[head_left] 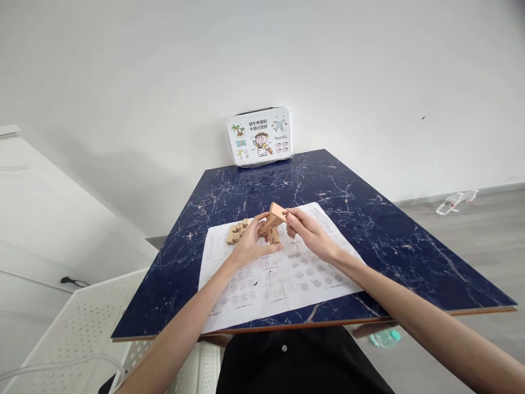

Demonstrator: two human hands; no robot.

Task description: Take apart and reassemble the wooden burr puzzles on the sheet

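Note:
Above a printed sheet (pixel 246 273), both hands hold a few joined wooden puzzle pieces (pixel 271 223). My left hand (pixel 250 243) grips them from the left, its thumb stretched along the near side and its fingers curled behind. My right hand (pixel 307 232) pinches the upper right end of one tilted piece, near a dark notch or mark. Beside the left hand, a cluster of wooden blocks (pixel 234 234) lies on the sheet, partly hidden by that hand. Rows of small diagrams cover the paper.
A white case with cartoon prints (pixel 262 139) leans against the wall at the back of the blue marbled table (pixel 394 262). A white perforated cabinet (pixel 98 301) stands at the left. On the floor lie a plastic bottle (pixel 385 338) and clear plastic packaging (pixel 456 202).

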